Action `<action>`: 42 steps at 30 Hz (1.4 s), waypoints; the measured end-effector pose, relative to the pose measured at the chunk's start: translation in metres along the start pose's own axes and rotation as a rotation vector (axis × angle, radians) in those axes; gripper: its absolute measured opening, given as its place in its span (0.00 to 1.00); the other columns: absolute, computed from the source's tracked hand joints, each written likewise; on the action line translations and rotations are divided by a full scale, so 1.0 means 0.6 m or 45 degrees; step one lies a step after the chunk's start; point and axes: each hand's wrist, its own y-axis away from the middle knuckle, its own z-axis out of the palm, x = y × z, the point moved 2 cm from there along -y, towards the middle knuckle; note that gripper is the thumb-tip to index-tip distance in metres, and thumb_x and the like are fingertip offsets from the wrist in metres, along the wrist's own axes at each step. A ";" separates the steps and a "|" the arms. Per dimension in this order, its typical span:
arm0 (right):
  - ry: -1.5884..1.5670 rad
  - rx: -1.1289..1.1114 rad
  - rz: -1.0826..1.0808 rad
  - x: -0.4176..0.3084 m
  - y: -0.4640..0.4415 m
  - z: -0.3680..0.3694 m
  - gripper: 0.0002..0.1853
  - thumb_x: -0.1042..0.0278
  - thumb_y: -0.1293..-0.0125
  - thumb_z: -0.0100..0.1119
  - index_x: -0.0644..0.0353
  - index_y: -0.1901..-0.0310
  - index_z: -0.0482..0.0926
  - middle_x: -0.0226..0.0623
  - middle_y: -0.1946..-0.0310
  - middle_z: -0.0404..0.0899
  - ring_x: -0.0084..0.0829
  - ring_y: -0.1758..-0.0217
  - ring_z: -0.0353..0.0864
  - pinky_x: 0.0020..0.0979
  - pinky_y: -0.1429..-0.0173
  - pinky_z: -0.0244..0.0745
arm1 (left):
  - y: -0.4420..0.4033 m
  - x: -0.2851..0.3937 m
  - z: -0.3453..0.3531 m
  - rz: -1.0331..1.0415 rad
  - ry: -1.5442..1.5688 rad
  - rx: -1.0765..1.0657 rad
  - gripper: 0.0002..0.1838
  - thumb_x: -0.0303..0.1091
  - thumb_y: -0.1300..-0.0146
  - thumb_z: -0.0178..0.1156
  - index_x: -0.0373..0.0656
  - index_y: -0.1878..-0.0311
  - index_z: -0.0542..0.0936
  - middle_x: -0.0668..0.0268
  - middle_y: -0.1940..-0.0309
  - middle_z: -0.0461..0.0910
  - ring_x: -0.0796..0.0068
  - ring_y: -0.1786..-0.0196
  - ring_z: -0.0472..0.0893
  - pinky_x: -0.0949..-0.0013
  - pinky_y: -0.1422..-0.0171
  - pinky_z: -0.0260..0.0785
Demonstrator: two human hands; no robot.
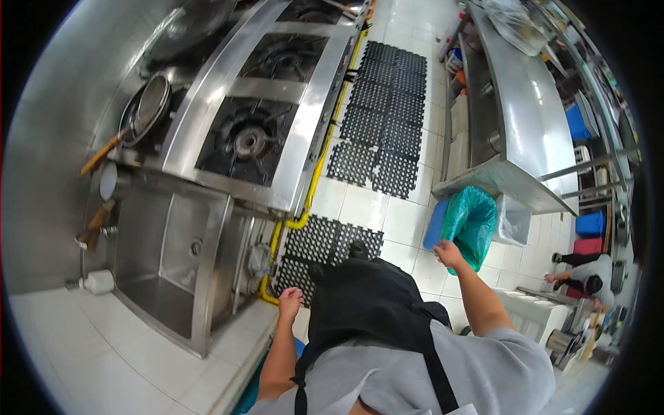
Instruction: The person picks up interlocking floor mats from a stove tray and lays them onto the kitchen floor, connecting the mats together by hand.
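Observation:
My right hand [447,253] is closed at the near left rim of a green plastic bag [470,218] that lines a blue bin [434,225]. Its fingers are pressed together at the bag's edge; whether they grip the plastic is too small to tell. On the other side, my left hand [290,299] hangs with curled fingers above the black perforated floor mat [332,238], to the right of the steel sink [183,249]. Nothing shows in it.
A steel stove [249,142] with several burners runs along the left, a yellow pipe [321,155] on its edge. A strainer [152,100] lies beside it. At right stand a steel table [529,111] and a clear-lined bin [512,221]. Another person [595,277] is farther right.

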 end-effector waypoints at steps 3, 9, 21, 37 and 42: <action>-0.268 0.091 0.173 0.081 0.060 0.003 0.13 0.63 0.37 0.59 0.67 0.62 0.78 0.39 0.77 0.81 0.29 0.79 0.79 0.30 0.74 0.75 | -0.068 0.137 0.052 0.265 -0.222 -0.373 0.11 0.32 0.34 0.60 0.38 0.52 0.78 0.65 0.65 0.81 0.78 0.67 0.79 0.73 0.63 0.74; -0.427 0.149 0.591 0.247 0.144 0.093 0.14 0.62 0.38 0.59 0.67 0.60 0.77 0.42 0.77 0.81 0.32 0.79 0.81 0.33 0.78 0.76 | -0.142 0.412 0.266 0.521 -0.506 -0.789 0.16 0.34 0.33 0.60 0.36 0.47 0.76 0.65 0.64 0.81 0.78 0.64 0.79 0.74 0.57 0.73; -0.765 -0.067 0.956 0.218 -0.064 -0.056 0.16 0.62 0.36 0.54 0.64 0.53 0.77 0.43 0.68 0.82 0.35 0.74 0.82 0.36 0.73 0.79 | -0.244 0.685 0.603 0.500 -0.511 -0.696 0.13 0.31 0.34 0.58 0.35 0.50 0.77 0.61 0.62 0.82 0.75 0.63 0.81 0.74 0.61 0.73; -0.926 0.339 0.296 -0.159 -0.736 -0.538 0.10 0.67 0.34 0.57 0.64 0.55 0.75 0.40 0.70 0.80 0.26 0.77 0.77 0.26 0.75 0.72 | -0.497 1.304 1.063 0.795 -0.398 -1.018 0.13 0.33 0.32 0.59 0.36 0.49 0.77 0.65 0.62 0.82 0.79 0.61 0.81 0.76 0.58 0.73; -0.936 0.332 0.382 -0.183 -0.861 -0.641 0.10 0.68 0.33 0.56 0.65 0.56 0.75 0.38 0.72 0.80 0.25 0.78 0.77 0.28 0.77 0.72 | -0.554 1.522 1.262 0.957 -0.433 -1.090 0.12 0.31 0.32 0.58 0.36 0.49 0.76 0.66 0.61 0.82 0.79 0.59 0.80 0.75 0.53 0.73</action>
